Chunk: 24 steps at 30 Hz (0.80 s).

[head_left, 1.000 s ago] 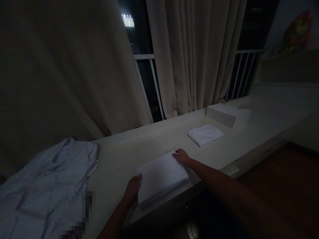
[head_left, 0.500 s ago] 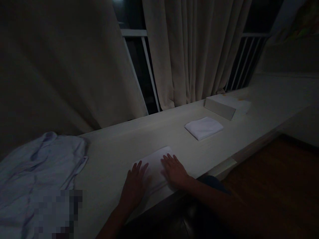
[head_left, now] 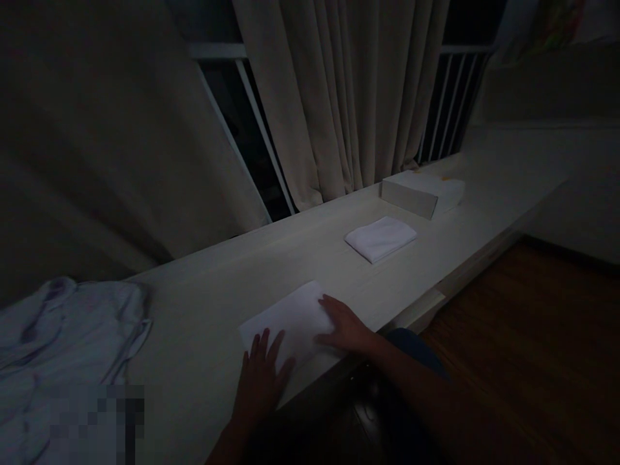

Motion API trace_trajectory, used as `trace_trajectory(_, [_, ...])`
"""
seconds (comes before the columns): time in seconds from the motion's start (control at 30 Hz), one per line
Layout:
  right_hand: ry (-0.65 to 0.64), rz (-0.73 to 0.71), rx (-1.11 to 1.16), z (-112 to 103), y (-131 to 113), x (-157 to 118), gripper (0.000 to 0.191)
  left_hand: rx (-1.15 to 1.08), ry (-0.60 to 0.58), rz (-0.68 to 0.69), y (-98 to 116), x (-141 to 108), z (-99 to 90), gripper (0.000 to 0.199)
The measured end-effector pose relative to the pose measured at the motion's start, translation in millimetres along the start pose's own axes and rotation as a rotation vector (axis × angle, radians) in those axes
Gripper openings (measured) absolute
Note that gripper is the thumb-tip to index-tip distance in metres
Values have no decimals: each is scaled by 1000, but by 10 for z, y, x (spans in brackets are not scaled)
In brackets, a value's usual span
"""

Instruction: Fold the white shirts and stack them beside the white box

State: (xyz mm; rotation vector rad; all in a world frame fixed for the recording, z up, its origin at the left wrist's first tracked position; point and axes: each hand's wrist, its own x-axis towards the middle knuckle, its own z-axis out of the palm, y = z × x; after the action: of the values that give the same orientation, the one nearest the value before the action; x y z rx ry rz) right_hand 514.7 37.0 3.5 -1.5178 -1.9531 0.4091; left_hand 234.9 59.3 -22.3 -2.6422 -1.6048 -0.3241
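A white folded cloth (head_left: 293,314) lies flat near the front edge of the long pale table (head_left: 194,329). My left hand (head_left: 261,374) rests on its near left part, fingers spread and thumb apart. At the cloth's right edge is my right hand (head_left: 343,328), its fingers on the far right corner and its thumb held apart, lying on the cloth's nearer part. A second white folded cloth (head_left: 381,238) lies farther back to the right, touched by neither hand.
A crumpled light shirt (head_left: 72,336) is spread at the left end of the table. A white box (head_left: 411,197) stands beyond the second cloth. Beige curtains (head_left: 334,97) hang behind the table, and a drawer (head_left: 416,310) sticks out below its front edge.
Both hands have drawn outward over the cloth, my left toward its near left part and my right to its right edge, leaving its middle uncovered. The view has turned slightly right.
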Motion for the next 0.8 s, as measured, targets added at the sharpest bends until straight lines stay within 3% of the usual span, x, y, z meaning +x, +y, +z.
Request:
trace_trajectory(0.1, [43,71,29,-119,229,-51,87,-12,-18,-39,3,11,10,64])
trace_trajectory(0.2, [-7,162,-5,-182,333,-110,77,-16,-21,-40,-27,14,43,63])
trace_trajectory(0.3, [-29,163,-28,-196,288,-145,68,-5,-10,-22,-42,11,64,66])
trace_trajectory(0.5, [-19,228,-128,-139,125,-115,30,48,24,2,20,-9,24,82])
trace_trajectory(0.67, [13,212,-231,-19,26,-95,37,46,-20,4,40,-21,0,75])
trace_trajectory(0.8, [-51,269,-366,60,-43,-34,29,44,-39,-9,48,-5,-5,74])
